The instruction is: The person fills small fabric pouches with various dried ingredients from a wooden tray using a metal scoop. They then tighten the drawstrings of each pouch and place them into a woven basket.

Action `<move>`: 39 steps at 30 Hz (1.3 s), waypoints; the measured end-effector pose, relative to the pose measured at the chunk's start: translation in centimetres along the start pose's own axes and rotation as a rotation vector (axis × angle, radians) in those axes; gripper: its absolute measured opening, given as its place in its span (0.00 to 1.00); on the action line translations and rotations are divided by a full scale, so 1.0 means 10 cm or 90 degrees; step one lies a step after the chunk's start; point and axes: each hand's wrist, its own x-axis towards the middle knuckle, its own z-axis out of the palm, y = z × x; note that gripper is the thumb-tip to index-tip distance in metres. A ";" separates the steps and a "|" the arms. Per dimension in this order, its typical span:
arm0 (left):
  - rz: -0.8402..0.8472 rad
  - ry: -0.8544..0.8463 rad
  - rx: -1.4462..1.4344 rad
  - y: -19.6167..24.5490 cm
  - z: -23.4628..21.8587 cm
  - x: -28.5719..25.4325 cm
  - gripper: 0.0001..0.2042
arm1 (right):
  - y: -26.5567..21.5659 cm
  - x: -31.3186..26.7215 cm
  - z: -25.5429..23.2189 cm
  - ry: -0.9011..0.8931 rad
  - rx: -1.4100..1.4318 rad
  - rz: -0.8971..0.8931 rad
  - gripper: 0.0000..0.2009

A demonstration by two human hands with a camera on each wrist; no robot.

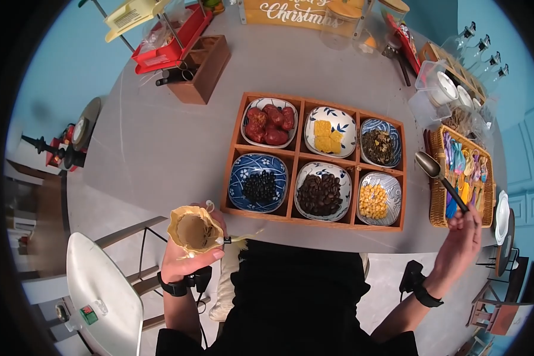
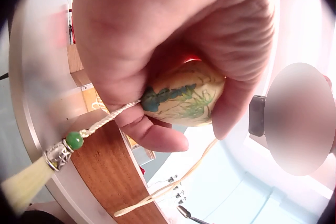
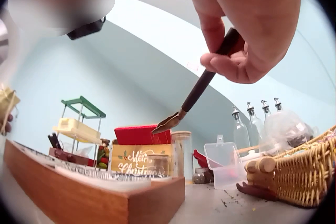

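My left hand [image 1: 178,262] grips a small cream drawstring pouch [image 1: 197,229] near the table's front edge, its mouth facing up and brown showing inside. In the left wrist view, fingers and thumb wrap the pouch's green-patterned side; a cord with a green bead [image 2: 74,140] and a pale tassel [image 2: 26,184] hangs from it. My right hand [image 1: 461,240] holds a metal scoop [image 1: 429,166] by its black handle, raised between the wooden tray [image 1: 261,216] and the wicker basket [image 1: 439,204]. No heap shows in the scoop.
Patterned bowls in the tray hold red dates [image 1: 270,124], yellow blocks [image 1: 327,137], dried leaves [image 1: 380,147], black beans [image 1: 261,187], dark brown pieces [image 1: 319,194] and corn kernels [image 1: 373,202]. Tassels fill the basket. A wooden caddy [image 1: 202,74] and glass bottles [image 1: 474,56] stand further back.
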 end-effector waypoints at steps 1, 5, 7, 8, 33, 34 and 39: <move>0.002 0.000 -0.004 0.01 0.03 0.01 0.33 | 0.06 0.00 0.05 0.033 -0.028 0.023 0.12; 0.016 0.082 0.053 0.07 0.21 0.03 0.31 | 0.35 -0.07 0.10 0.088 -0.089 0.116 0.12; 0.006 0.096 0.044 0.05 0.17 0.02 0.31 | 0.48 -0.10 0.09 0.066 -0.200 0.127 0.10; -0.003 0.055 0.041 0.02 0.09 0.00 0.34 | 0.52 -0.13 0.08 0.045 -0.264 0.117 0.09; -0.031 -0.026 0.213 -0.01 0.26 -0.08 0.32 | 0.22 -0.18 2.75 -0.779 -0.569 -0.510 0.09; -0.002 -0.033 0.225 -0.05 0.26 -0.08 0.33 | 0.26 -0.19 2.76 -0.786 -0.567 -0.508 0.09; 0.040 -0.032 0.224 -0.10 0.30 -0.07 0.34 | -0.05 -0.26 2.67 -0.761 -0.527 -0.387 0.10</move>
